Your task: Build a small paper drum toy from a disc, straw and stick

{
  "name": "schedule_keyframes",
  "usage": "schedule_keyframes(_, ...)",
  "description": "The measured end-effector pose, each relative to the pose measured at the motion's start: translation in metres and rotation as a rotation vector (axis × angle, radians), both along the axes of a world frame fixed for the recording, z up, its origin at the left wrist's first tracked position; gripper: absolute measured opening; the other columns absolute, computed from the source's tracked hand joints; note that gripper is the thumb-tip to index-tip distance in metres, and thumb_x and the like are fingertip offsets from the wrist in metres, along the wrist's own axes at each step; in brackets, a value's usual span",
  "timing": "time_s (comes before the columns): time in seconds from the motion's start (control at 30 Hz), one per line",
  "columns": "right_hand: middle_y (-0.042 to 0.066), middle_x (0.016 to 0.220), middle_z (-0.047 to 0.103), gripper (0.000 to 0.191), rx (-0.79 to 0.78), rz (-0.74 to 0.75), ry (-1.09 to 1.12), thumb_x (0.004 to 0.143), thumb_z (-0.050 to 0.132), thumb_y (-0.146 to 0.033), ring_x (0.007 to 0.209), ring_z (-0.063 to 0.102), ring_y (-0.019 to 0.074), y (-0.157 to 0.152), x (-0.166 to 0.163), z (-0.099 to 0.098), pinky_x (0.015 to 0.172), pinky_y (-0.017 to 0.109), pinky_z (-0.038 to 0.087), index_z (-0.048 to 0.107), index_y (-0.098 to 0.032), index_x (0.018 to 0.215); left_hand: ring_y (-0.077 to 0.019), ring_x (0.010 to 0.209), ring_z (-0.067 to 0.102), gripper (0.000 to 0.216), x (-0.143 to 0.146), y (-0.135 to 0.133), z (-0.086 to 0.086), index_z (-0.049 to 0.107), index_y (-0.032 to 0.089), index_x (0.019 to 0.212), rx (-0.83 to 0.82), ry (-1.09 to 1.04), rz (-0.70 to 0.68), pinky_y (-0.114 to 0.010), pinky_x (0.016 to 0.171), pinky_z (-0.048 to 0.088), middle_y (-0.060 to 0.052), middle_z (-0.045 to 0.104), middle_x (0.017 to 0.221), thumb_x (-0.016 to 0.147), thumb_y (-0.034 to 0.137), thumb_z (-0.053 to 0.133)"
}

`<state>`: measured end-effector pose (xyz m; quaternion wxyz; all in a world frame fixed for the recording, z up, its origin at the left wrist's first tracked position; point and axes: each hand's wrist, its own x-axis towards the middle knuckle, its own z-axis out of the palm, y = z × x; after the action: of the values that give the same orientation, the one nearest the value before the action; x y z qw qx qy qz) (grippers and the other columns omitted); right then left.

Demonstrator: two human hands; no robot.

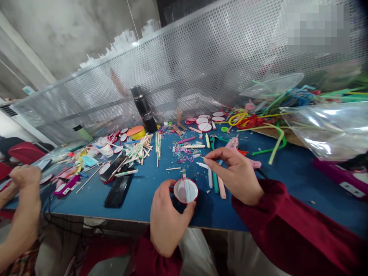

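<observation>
My left hand (169,220) is closed around the side of a small round white dish (181,191) with a red rim, thumb and fingers on its edge. Thin lines cross the dish's white face. A short clear and brown piece (184,173) sticks up at its far edge. My right hand (234,172) is raised to the right, thumb and forefinger pinched together; a tiny bit shows at the fingertips, too small to name. Below that hand lie grey, teal and pink pens (220,187). Small coloured rubber bands (184,154) are scattered just beyond.
Wooden sticks (143,149), black phones (119,188) and a black bottle (143,109) stand or lie to the left and back. Bendy coloured strips (276,140) and plastic bags are at right. A perforated metal screen (186,65) borders the blue table. Another person's hands (25,180) work at far left.
</observation>
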<state>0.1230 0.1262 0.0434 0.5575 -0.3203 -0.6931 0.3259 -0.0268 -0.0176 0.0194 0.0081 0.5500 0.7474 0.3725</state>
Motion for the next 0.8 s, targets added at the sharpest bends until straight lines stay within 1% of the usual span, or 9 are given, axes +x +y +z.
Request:
schedule_keyframes(0.13,0.0,0.075,0.068,0.01,0.082,-0.034,-0.123,0.081,0.068,-0.031,0.071,0.063,0.017,-0.003,0.003,0.004,0.069,0.031,0.05,0.064,-0.022,0.079,-0.0293,0.115,0.058,0.058,0.005,0.001,0.003,0.047,0.02,0.128,0.151,0.074,-0.044,-0.044,0.09,0.053,-0.014,0.059,0.125,0.078,0.036,0.071)
schedule_keyframes(0.27,-0.001,0.076,0.067,0.008,0.224,-0.13,-0.27,0.081,0.068,-0.028,0.075,0.062,0.0187,-0.005,0.011,0.006,0.076,0.036,0.047,0.061,-0.024,0.079,-0.029,0.118,0.058,0.06,0.01,0.008,0.005,0.046,0.019,0.13,0.263,0.109,-0.131,-0.044,0.09,0.055,-0.015,0.059,0.128,0.079,0.036,0.072)
schedule_keyframes(0.37,-0.002,0.075,0.066,0.008,0.334,-0.204,-0.332,0.082,0.068,-0.027,0.074,0.061,0.0188,-0.005,0.017,0.006,0.083,0.038,0.043,0.061,-0.024,0.079,-0.029,0.118,0.058,0.06,0.014,0.014,0.002,0.047,0.019,0.13,0.32,0.148,-0.169,-0.044,0.091,0.055,-0.016,0.06,0.126,0.078,0.035,0.073)
schedule_keyframes(0.47,-0.002,0.074,0.066,0.008,0.388,-0.236,-0.349,0.081,0.068,-0.025,0.073,0.061,0.0179,-0.003,0.019,0.005,0.087,0.039,0.04,0.06,-0.023,0.08,-0.0294,0.116,0.06,0.061,0.017,0.019,-0.002,0.048,0.018,0.13,0.338,0.176,-0.174,-0.046,0.091,0.056,-0.016,0.061,0.125,0.078,0.035,0.074)
schedule_keyframes(0.6,-0.003,0.074,0.067,0.008,0.414,-0.247,-0.367,0.081,0.067,-0.022,0.073,0.061,0.0172,-0.002,0.019,0.005,0.088,0.039,0.039,0.06,-0.023,0.08,-0.0298,0.116,0.06,0.06,0.018,0.023,-0.007,0.048,0.018,0.13,0.334,0.192,-0.176,-0.045,0.087,0.058,-0.017,0.062,0.124,0.078,0.032,0.073)
schedule_keyframes(0.8,-0.003,0.074,0.068,0.007,0.437,-0.271,-0.412,0.081,0.067,-0.021,0.075,0.062,0.0176,-0.002,0.017,0.004,0.094,0.042,0.037,0.06,-0.023,0.08,-0.029,0.115,0.061,0.059,0.017,0.024,-0.011,0.048,0.017,0.129,0.358,0.206,-0.178,-0.045,0.089,0.057,-0.016,0.062,0.124,0.078,0.034,0.073)
